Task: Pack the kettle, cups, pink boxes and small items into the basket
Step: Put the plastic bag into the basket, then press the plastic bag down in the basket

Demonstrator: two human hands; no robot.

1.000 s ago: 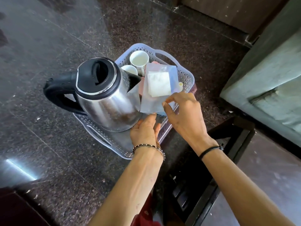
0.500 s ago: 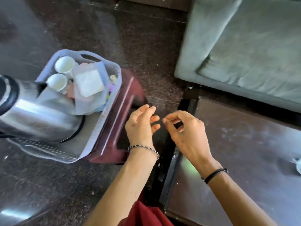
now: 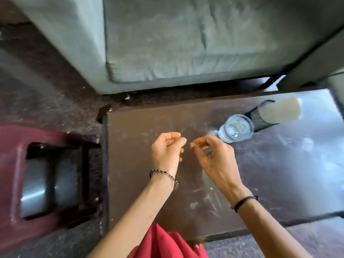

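The basket, kettle, cups and pink boxes are out of view. Both hands hover over a dark brown table [image 3: 149, 202], close together near its middle. My left hand [image 3: 167, 151] has its fingers curled into a loose fist with nothing seen in it. My right hand [image 3: 212, 157] is half curled, thumb and fingers apart, and I see nothing held in it. A clear drinking glass [image 3: 235, 130] stands on the table just right of my right hand.
A black mesh holder [image 3: 257, 118] with a beige roll [image 3: 281, 110] lies behind the glass. A maroon stool [image 3: 11, 146] stands left of the table. A grey-green sofa [image 3: 167, 43] runs along the far side. Red cloth [image 3: 163, 244] hangs below my arms.
The view has swung right, away from the basket and kettle on the stool, which have left the frame. Both hands moved from the basket over to the table, holding nothing.
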